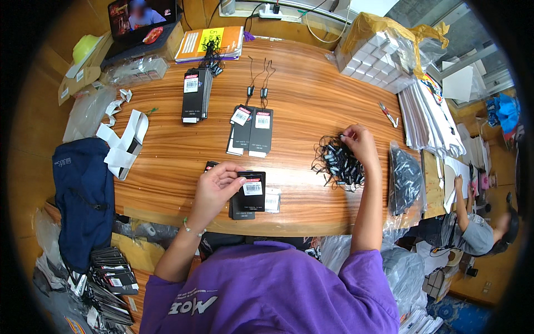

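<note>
My left hand pinches a black hang tag with a white-and-red sticker, just above more tags near the table's front edge. To the right, my right hand reaches into a heap of black tag strings with small plastic ends. Its thumb and forefinger are closed on one string at the heap's top edge. Mid-table lie two black tags with strings stretched out behind them, and other tags partly underneath. Farther left stands a thick stack of black tags with bunched strings at its far end.
A clear bag of black strings lies right of my arm, near folded white garments and small snips. White boxes in plastic stand at the back right. Left are paper strips, a navy bag and a screen. Another person works at far right.
</note>
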